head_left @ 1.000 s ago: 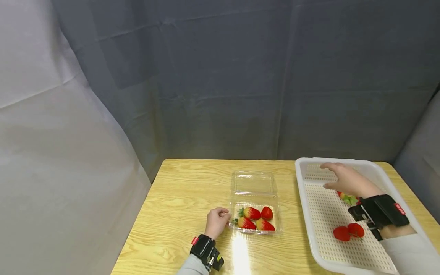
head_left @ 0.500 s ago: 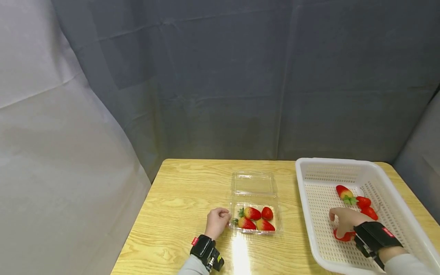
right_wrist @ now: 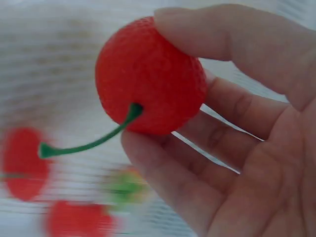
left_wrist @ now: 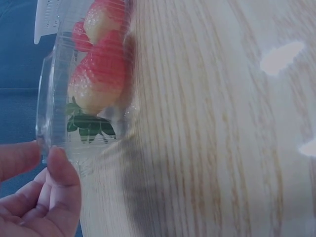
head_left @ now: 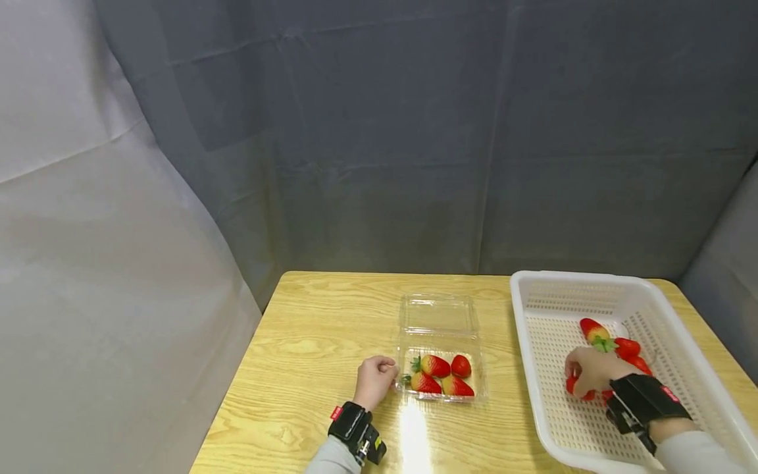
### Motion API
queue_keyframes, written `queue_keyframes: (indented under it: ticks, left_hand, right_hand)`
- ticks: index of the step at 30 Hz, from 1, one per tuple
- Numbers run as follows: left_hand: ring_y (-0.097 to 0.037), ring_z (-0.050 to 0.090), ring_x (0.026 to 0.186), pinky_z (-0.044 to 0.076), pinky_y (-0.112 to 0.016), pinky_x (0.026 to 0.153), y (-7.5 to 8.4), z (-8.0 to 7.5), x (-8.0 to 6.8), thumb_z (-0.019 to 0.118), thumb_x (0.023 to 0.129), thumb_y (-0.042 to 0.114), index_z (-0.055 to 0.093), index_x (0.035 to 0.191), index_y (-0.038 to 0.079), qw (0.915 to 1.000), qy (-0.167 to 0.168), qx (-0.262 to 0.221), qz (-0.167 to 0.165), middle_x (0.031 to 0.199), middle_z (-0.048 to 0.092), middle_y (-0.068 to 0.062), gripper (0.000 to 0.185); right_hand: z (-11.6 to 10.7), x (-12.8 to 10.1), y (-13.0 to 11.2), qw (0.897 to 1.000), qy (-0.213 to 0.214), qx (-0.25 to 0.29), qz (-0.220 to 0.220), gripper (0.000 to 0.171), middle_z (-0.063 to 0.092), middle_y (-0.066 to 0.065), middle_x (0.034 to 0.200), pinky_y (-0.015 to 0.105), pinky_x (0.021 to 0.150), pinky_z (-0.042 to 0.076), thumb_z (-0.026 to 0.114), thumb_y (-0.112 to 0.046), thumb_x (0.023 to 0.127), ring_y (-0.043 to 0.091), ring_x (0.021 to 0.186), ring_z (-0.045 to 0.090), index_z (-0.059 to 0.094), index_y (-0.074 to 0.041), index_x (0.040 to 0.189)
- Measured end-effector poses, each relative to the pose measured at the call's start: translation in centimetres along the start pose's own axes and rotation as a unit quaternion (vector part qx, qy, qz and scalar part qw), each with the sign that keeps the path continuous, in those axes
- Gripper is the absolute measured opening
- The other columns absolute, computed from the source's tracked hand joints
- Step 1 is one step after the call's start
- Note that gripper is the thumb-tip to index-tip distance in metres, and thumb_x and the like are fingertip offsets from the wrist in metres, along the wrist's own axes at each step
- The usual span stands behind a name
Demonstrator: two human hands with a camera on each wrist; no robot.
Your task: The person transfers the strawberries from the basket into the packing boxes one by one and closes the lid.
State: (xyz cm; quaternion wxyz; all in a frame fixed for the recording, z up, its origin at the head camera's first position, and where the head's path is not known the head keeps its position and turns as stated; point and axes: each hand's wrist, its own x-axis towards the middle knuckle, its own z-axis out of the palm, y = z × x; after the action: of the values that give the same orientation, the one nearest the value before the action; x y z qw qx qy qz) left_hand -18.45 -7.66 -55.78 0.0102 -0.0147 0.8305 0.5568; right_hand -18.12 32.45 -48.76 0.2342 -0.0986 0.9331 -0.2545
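Right hand (head_left: 595, 368) pinches stemmed red fruit (right_wrist: 148, 74) over basket (head_left: 529, 388), right. Left hand (head_left: 374, 382) pinches near-left edge of box (head_left: 439, 342); four strawberries (head_left: 435, 367) inside, lid (head_left: 438, 313) open, far side. Right hand, strap (head_left: 648, 398) partly block other fruit (head_left: 628, 347). Curtain (head_left: 379, 151) far.

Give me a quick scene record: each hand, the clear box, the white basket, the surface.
Left hand: pinches the clear box at its edge
Right hand: pinches a stemmed red fruit
Box lid: open
Box contents: four red fruits
White basket: right of box; more fruits, partly hidden
Surface: wood-grain table
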Motion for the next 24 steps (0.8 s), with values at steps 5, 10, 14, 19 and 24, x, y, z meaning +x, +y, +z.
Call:
queue_keyframes:
  ticks: [5, 10, 14, 19, 24]
  left_hand:
    - [-0.018, 0.059, 0.049, 0.041, -0.02, 0.042, -0.1, -0.2, 0.0, 0.064, 0.08, 0.0, 0.064, 0.086, -0.007, 1.0, 0.001, 0.003, -0.001, 0.063, 0.062, -0.008, 0.01]
    - [-0.016, 0.058, 0.048, 0.041, -0.02, 0.042, -0.2, -0.2, 0.0, 0.064, 0.079, 0.0, 0.064, 0.086, -0.008, 1.0, 0.004, 0.004, 0.0, 0.063, 0.062, -0.009, 0.011]
    - [-0.01, 0.056, 0.047, 0.042, -0.02, 0.042, -0.5, 0.0, 0.0, 0.064, 0.079, 0.001, 0.065, 0.086, -0.007, 1.0, 0.004, -0.001, 0.005, 0.062, 0.063, -0.007, 0.011]
    - [-0.009, 0.056, 0.047, 0.042, -0.021, 0.043, -0.6, 0.3, 0.3, 0.065, 0.079, 0.003, 0.065, 0.087, -0.006, 1.0, -0.001, -0.007, 0.002, 0.063, 0.063, -0.006, 0.012]
    - [-0.018, 0.06, 0.05, 0.042, -0.021, 0.043, -0.3, 0.1, 0.2, 0.064, 0.079, 0.001, 0.065, 0.087, -0.008, 1.0, 0.002, -0.003, 0.006, 0.064, 0.063, -0.008, 0.012]
  right_hand:
    - [-4.8, 1.0, -6.2, 0.988, 0.098, -0.006, -0.12, 0.019, 0.055, 0.004, 0.076, 0.025, 0.054, 0.043, 0.07, -0.002, 0.072, 0.015, 0.065, 0.05, 0.059, 0.0, 0.087]
    - [-5.6, 3.6, -13.3, 0.959, 0.171, -0.016, -0.226, 0.026, 0.061, 0.009, 0.088, 0.032, 0.064, 0.05, 0.072, -0.002, 0.073, 0.02, 0.078, 0.056, 0.061, 0.002, 0.097]
    - [-2.7, 6.9, -16.6, 0.938, 0.17, -0.021, -0.301, 0.028, 0.061, 0.008, 0.094, 0.037, 0.073, 0.051, 0.072, -0.002, 0.074, 0.02, 0.084, 0.057, 0.062, -0.001, 0.1]
    - [2.1, 10.3, -17.9, 0.938, 0.119, -0.034, -0.324, 0.027, 0.06, 0.007, 0.099, 0.033, 0.076, 0.05, 0.071, -0.006, 0.078, 0.019, 0.087, 0.055, 0.062, -0.003, 0.103]
    - [6.0, 13.1, -18.1, 0.951, 0.069, -0.056, -0.295, 0.028, 0.06, 0.01, 0.1, 0.032, 0.075, 0.05, 0.07, -0.004, 0.076, 0.021, 0.087, 0.056, 0.062, -0.001, 0.103]
